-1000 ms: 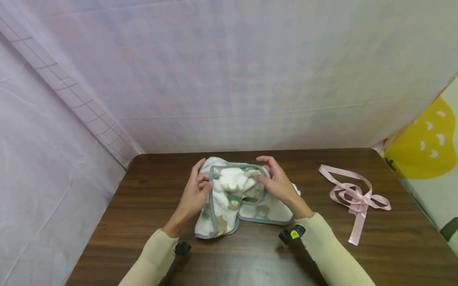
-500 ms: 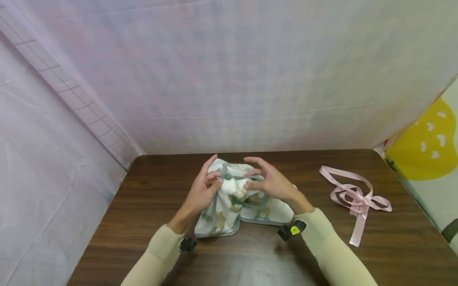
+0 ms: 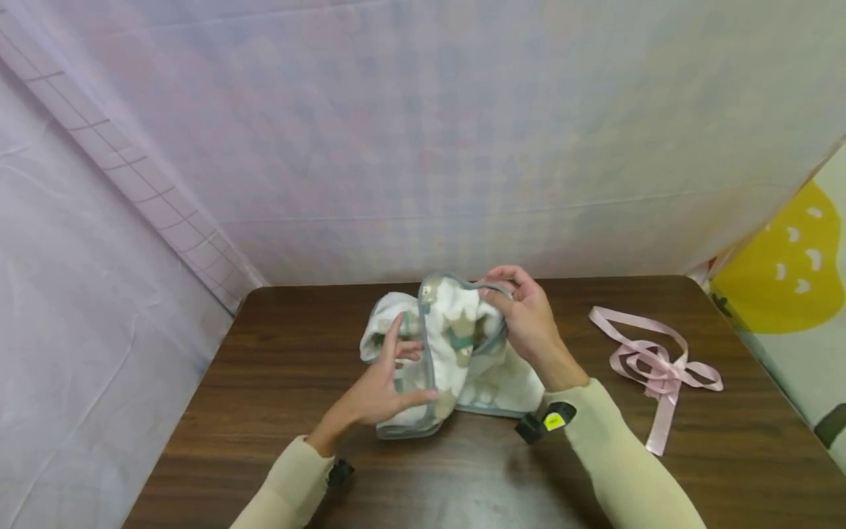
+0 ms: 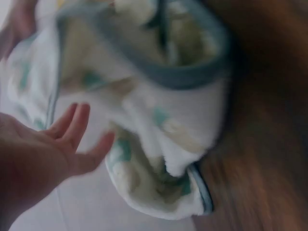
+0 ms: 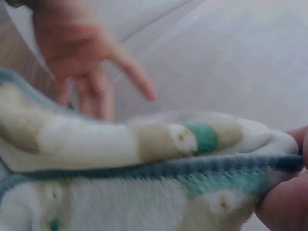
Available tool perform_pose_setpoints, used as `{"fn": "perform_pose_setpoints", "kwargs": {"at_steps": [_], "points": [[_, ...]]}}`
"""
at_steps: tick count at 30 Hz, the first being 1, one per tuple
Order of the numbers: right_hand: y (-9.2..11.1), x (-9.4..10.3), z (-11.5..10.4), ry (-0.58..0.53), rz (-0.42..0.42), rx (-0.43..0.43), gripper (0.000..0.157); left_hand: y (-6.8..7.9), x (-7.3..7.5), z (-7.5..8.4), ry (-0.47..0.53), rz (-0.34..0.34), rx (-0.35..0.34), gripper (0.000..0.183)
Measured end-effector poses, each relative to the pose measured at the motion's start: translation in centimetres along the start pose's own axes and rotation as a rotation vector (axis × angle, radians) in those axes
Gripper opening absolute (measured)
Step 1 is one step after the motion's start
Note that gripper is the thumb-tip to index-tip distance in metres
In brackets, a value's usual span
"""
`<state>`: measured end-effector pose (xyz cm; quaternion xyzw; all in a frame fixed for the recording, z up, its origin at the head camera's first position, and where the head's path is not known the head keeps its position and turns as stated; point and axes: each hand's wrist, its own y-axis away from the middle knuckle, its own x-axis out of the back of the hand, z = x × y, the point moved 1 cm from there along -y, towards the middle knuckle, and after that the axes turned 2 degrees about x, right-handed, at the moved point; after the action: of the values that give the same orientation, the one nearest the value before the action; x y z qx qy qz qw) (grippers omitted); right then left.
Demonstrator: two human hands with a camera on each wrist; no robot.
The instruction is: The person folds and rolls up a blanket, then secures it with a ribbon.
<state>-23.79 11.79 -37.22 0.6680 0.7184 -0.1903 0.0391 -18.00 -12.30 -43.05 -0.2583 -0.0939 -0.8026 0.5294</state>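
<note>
A soft white plush cloth piece (image 3: 452, 345) with brown-and-green bear prints and grey-blue edging lies bunched on the table, part of it lifted. My right hand (image 3: 532, 323) pinches its upper right edge between thumb and fingers. In the right wrist view the thumb and fingertips (image 5: 284, 202) grip the bound edge at the far right. My left hand (image 3: 377, 393) is at the cloth's left side, fingers spread and holding nothing, with the thumb overlapping the raised fold. The left wrist view shows the left palm (image 4: 43, 159) turned up beside the cloth's blurred, hanging folds.
A pink satin ribbon (image 3: 661, 371) lies loosely looped on the right of the brown wooden table (image 3: 264, 411). Behind the table hangs a pale curtain (image 3: 423, 184), with a white sheet (image 3: 79, 330) at the left. A yellow printed shape (image 3: 786, 264) shows at far right.
The right hand has raised the cloth's upper edge and shifted it right. The left hand has let go, moved lower and spread its fingers. The ribbon has not moved.
</note>
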Motion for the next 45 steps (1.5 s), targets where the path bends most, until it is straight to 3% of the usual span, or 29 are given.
{"fn": "perform_pose_setpoints", "kwargs": {"at_steps": [3,6,8,11,14,17,23,28,30,33,38,42,45], "points": [[-0.1,-0.4,-0.9,-0.077,0.089,0.039,0.028,0.7,-1.4,-0.5,-0.265,-0.011,-0.029,0.134],[0.0,-0.7,-1.9,-0.147,0.150,0.071,0.030,1.0,-2.3,-1.2,-0.466,0.052,-0.053,0.127],[0.1,-0.8,-2.5,-0.192,0.180,0.089,0.030,1.1,-2.3,-1.9,-0.505,0.126,-0.060,0.119],[0.1,-0.4,-3.4,-0.247,0.243,0.127,0.029,1.3,-1.7,-2.8,-0.490,0.245,-0.057,0.112],[0.0,0.4,-4.3,-0.304,0.325,0.161,0.027,1.8,-0.7,-3.7,-0.416,0.323,-0.011,0.103],[-0.4,1.5,-5.0,-0.361,0.411,0.184,0.024,2.3,0.3,-4.5,-0.324,0.344,0.080,0.090],[-0.8,4.2,-5.8,-0.399,0.528,0.231,0.021,3.0,2.7,-5.0,-0.140,0.301,0.306,0.068],[-0.9,6.5,-5.9,-0.398,0.592,0.253,0.021,3.2,4.9,-4.9,0.170,0.261,0.399,0.065],[-0.8,7.6,-5.9,-0.415,0.615,0.252,0.022,3.3,5.8,-4.8,0.275,0.258,0.397,0.063],[-0.6,9.2,-5.8,-0.428,0.641,0.243,0.023,3.6,7.2,-4.6,0.357,0.252,0.370,0.060],[0.0,11.4,-5.7,-0.412,0.649,0.196,0.022,4.3,9.6,-3.3,0.509,0.184,0.262,0.056],[0.7,12.4,-6.0,-0.394,0.580,0.152,0.021,4.6,11.6,-1.9,0.673,0.061,0.132,0.053],[1.2,12.7,-6.1,-0.357,0.454,0.118,0.021,4.6,12.9,-1.2,0.634,0.037,0.091,0.052]]}}
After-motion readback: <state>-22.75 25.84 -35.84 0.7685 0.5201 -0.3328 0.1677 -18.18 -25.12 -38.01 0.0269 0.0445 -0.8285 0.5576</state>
